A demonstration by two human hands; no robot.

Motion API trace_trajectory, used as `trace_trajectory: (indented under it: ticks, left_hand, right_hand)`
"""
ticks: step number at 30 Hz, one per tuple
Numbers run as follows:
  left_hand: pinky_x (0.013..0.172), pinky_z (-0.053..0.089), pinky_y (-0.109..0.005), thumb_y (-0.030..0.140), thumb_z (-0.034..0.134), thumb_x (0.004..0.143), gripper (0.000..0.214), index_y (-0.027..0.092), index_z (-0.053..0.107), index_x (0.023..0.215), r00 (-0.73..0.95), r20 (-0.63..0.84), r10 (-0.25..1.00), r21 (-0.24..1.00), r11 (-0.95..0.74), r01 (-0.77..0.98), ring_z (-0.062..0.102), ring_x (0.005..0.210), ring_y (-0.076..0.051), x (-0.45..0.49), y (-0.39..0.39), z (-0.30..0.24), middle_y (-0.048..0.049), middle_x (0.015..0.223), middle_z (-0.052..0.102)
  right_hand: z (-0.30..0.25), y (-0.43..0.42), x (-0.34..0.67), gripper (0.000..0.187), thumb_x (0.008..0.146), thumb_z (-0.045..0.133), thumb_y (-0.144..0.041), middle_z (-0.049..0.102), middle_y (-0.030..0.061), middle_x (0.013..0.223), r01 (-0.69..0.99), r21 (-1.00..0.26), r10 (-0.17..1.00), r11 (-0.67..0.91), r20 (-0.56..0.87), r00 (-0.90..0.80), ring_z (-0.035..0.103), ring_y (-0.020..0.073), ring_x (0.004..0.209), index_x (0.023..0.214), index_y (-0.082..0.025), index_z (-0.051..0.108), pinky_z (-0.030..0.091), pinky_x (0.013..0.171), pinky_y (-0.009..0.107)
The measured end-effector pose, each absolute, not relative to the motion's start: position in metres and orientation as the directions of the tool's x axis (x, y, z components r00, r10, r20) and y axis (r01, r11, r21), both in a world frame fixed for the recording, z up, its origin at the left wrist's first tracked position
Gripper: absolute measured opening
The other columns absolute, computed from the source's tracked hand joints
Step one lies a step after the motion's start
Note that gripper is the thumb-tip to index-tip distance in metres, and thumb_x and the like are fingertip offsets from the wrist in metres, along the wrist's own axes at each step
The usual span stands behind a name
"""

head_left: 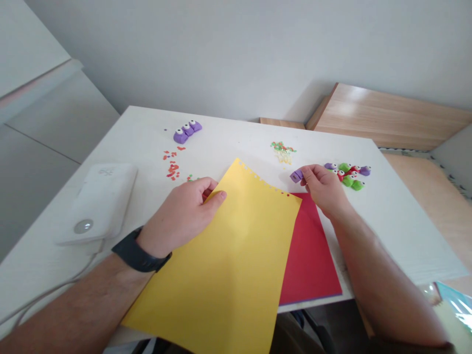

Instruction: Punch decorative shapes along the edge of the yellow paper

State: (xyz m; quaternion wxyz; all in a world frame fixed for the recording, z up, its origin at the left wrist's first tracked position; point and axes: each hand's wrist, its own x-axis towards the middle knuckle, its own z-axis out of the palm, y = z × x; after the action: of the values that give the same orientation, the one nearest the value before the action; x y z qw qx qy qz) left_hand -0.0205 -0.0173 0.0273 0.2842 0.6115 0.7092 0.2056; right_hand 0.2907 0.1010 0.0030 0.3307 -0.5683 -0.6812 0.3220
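Observation:
My left hand pinches the left side of a yellow sheet of paper between thumb and fingers. Small punched cut-outs run along the sheet's far edge, with a little red star shape showing near its right corner. In my right hand is a small purple craft punch, held just beyond the sheet's right corner and apart from it. Red paper lies partly under the yellow sheet, with a thin purple edge below it.
Purple eyed pieces stand at the back left; several purple, green and red ones cluster at the right. Red paper bits and a mixed pile of punched bits lie on the white table. A white corded device sits left.

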Motion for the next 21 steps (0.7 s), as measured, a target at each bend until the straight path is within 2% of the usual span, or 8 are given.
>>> trace_trajectory:
  ticks: [3,6,10,14,18,21]
  left_hand:
    - [0.057,0.039,-0.03,0.051,0.054,0.097,0.031,0.024,0.06,0.084,-0.091,-0.156,0.984,0.634,0.17,0.754,0.06,0.066,-0.02,-0.02,-0.017,0.027,0.0013,0.07,0.065]
    - [0.057,0.039,-0.03,0.051,0.054,0.096,0.031,0.024,0.06,0.084,-0.084,-0.156,0.984,0.638,0.166,0.752,0.061,0.067,-0.02,-0.02,-0.017,0.027,0.0009,0.071,0.067]
    - [0.058,0.039,-0.03,0.051,0.054,0.096,0.03,0.024,0.06,0.084,-0.083,-0.15,0.985,0.647,0.161,0.745,0.061,0.068,-0.02,-0.021,-0.018,0.026,0.001,0.072,0.067]
    - [0.058,0.039,-0.03,0.051,0.054,0.097,0.031,0.024,0.059,0.084,-0.089,-0.149,0.985,0.639,0.165,0.752,0.06,0.067,-0.02,-0.021,-0.018,0.026,0.0013,0.071,0.066]
    - [0.058,0.039,-0.03,0.051,0.054,0.097,0.03,0.024,0.06,0.085,-0.085,-0.154,0.984,0.64,0.165,0.75,0.06,0.067,-0.02,-0.021,-0.018,0.027,0.0013,0.072,0.066]
    - [0.058,0.039,-0.03,0.051,0.054,0.096,0.03,0.024,0.06,0.085,-0.09,-0.157,0.983,0.639,0.171,0.75,0.06,0.068,-0.02,-0.02,-0.018,0.027,0.0013,0.072,0.066]
  right_hand:
    - [-0.004,0.107,0.291,0.029,0.1,0.057,-0.045,0.073,0.0092,0.091,0.756,-0.568,0.935,0.325,0.311,-0.168,0.063,0.0238,0.08,0.098,-0.02,0.071,0.047,0.076,0.039]
    - [-0.011,0.111,0.291,0.021,0.097,0.059,-0.038,0.072,0.012,0.099,0.81,-0.43,0.899,0.399,0.356,-0.254,0.065,0.026,0.086,0.097,-0.02,0.069,0.049,0.081,0.041]
    - [-0.014,0.11,0.291,0.019,0.098,0.059,-0.036,0.071,0.0106,0.099,0.807,-0.41,0.894,0.425,0.328,-0.304,0.066,0.0251,0.085,0.1,-0.021,0.069,0.051,0.079,0.04]
    - [-0.011,0.107,0.292,0.017,0.098,0.06,-0.033,0.073,0.0098,0.101,0.8,-0.42,0.885,0.428,0.373,-0.278,0.066,0.0234,0.082,0.104,-0.02,0.07,0.051,0.076,0.038]
    - [-0.009,0.108,0.295,0.014,0.095,0.063,-0.029,0.072,0.0078,0.093,0.779,-0.407,0.854,0.476,0.425,-0.3,0.064,0.0219,0.077,0.089,-0.021,0.073,0.051,0.073,0.037]
    - [-0.009,0.11,0.298,0.014,0.094,0.065,-0.028,0.072,0.0084,0.094,0.763,-0.373,0.822,0.529,0.45,-0.35,0.066,0.0236,0.083,0.086,-0.021,0.075,0.052,0.077,0.039]
